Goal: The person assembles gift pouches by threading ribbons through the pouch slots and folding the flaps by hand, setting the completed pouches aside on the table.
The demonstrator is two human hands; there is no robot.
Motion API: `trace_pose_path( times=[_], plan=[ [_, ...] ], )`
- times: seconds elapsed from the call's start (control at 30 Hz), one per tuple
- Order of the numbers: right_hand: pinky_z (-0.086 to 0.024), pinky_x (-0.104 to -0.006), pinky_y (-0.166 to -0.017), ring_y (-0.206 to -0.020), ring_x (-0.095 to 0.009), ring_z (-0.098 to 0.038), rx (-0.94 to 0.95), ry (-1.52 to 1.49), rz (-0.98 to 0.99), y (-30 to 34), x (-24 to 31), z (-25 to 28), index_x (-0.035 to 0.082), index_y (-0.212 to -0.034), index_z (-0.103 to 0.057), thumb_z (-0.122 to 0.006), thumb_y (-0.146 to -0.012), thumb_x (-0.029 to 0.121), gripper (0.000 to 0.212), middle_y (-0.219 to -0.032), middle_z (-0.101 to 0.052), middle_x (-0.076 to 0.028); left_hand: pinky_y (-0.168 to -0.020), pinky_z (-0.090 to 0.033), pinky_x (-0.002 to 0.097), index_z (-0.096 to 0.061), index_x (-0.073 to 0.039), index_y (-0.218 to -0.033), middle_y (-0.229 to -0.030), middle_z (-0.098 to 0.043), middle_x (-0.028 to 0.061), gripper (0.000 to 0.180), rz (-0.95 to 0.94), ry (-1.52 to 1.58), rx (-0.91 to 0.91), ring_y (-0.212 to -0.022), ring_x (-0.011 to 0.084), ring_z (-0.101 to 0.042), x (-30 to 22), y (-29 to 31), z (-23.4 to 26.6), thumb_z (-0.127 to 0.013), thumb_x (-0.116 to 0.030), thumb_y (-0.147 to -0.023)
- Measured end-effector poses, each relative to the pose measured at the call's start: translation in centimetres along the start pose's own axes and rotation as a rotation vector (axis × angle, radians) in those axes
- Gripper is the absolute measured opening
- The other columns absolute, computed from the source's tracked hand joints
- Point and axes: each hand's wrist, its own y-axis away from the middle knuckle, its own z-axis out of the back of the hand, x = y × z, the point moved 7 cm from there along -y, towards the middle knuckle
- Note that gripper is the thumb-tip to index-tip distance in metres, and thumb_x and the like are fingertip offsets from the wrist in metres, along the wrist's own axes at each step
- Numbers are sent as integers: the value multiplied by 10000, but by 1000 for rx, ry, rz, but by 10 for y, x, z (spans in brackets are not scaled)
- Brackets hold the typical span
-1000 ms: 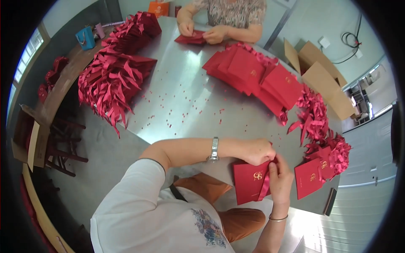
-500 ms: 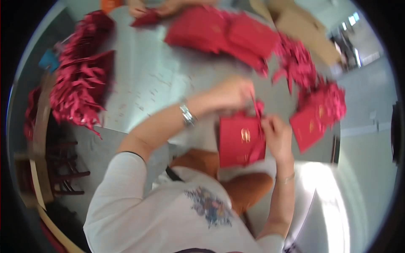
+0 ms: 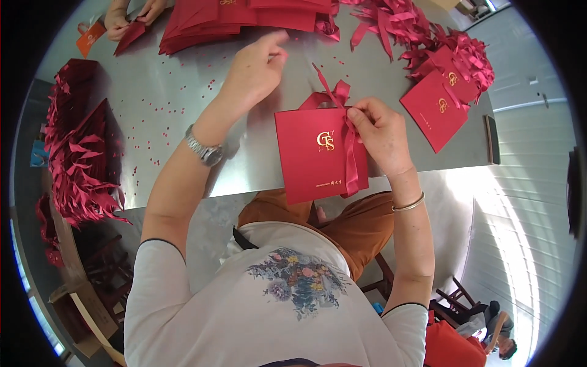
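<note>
A red paper gift bag [image 3: 299, 165] with gold print stands slightly tilted at the table's near edge, above my lap. My right hand [image 3: 382, 131] pinches the red ribbon [image 3: 350, 153] at the bag's upper right corner, thumb against the fingers. One ribbon end hangs down the bag's front and another sticks up above its top. Left of and beyond the bag, my left hand [image 3: 260, 67] is in the air over the table, index finger stretched out and thumb apart, with nothing visible in it.
Flat red bags [image 3: 202, 27] are stacked at the far side. A ribboned bag pile [image 3: 79, 147] lies left; finished-looking bags [image 3: 434, 110] and loose ribbons [image 3: 391, 24] lie right. Small red dots litter the metal table [image 3: 244, 147]. Another person's hands [image 3: 131, 21] work far left.
My left hand has let go of the ribbon end and moved left, away from the bag. My right hand stays at the bag's upper right corner. The whole view has shifted.
</note>
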Motion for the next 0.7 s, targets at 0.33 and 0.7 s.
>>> trace_pose_path(
  times=[0.33,0.7],
  plan=[
    [-513,-473,-653,-738,-420,-620,-158,226,118,-1,-9,5,44,-859,-642,-658,-829,200,160,-798,-631,-213,-624,-468,249,-627,-18,-924,-841,-601,15,178,189,-46,685,-730,91,-557,-5,51,-37,-724,-101,-800],
    [-519,-414,-721,-945,-264,-609,-120,654,611,54,19,14,236,-1105,-636,-547,-864,247,257,-1144,-582,-67,-879,-410,263,-548,-5,-1045,-1026,-558,28,186,118,400,664,-949,116,-510,43,22,-44,-626,-82,-895]
  ],
)
